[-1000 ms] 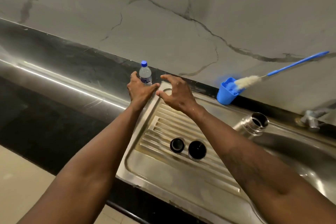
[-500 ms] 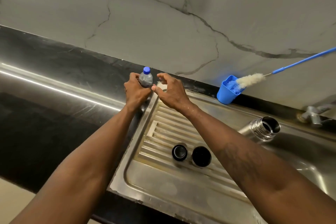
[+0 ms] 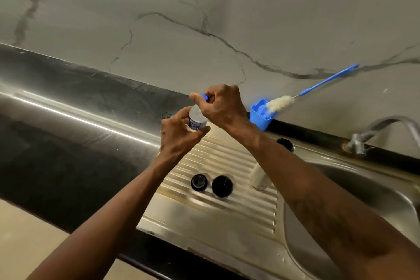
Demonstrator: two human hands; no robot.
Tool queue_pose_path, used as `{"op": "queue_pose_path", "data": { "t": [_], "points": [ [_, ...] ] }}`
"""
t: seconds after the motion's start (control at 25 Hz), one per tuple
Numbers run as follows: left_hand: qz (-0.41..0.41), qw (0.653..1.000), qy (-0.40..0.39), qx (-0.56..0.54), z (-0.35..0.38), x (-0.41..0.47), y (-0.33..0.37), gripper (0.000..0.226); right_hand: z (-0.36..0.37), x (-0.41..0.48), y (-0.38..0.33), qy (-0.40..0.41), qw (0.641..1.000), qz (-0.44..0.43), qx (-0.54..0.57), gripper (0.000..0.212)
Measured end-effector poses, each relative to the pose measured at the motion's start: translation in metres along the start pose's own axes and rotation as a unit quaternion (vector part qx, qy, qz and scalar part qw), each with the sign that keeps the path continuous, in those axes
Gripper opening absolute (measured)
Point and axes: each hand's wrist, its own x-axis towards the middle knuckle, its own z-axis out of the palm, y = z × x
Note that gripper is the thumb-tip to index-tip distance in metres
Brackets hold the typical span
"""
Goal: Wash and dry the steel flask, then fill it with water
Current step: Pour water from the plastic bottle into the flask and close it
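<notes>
While my left hand [image 3: 179, 136] grips the small water bottle [image 3: 196, 120] by its body and my right hand [image 3: 221, 107] curls round its blue cap [image 3: 205, 97], a hard squeeze as the cap loosens could spurt water over the drainboard [image 3: 227, 218]. The steel flask [image 3: 260, 175] sits mostly hidden behind my right forearm at the edge of the sink [image 3: 363, 179], so pouring blind could miss its mouth

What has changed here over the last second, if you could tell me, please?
The left hand lifted the water bottle off the counter and tilted it; the right hand, open a second ago, now grips its blue cap. The two black lids, steel flask and bottle brush stayed put.
</notes>
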Motion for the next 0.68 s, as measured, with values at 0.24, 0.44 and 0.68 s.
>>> {"op": "queue_pose_path", "data": {
  "t": [0.24,0.44,0.68],
  "points": [
    [-0.033,0.999,0.034,-0.009,0.024,-0.041,0.074,0.086,-0.071,-0.034,0.005,0.005,0.999,-0.051,-0.006,0.054],
    [-0.044,0.998,-0.017,-0.049,0.035,-0.069,0.127,0.049,-0.130,-0.063,0.012,-0.040,0.997,-0.066,0.000,0.056],
    [-0.030,0.978,-0.148,-0.146,0.046,-0.093,0.147,0.038,-0.174,-0.095,0.027,-0.187,0.976,-0.108,0.019,0.028]
  ]
}}
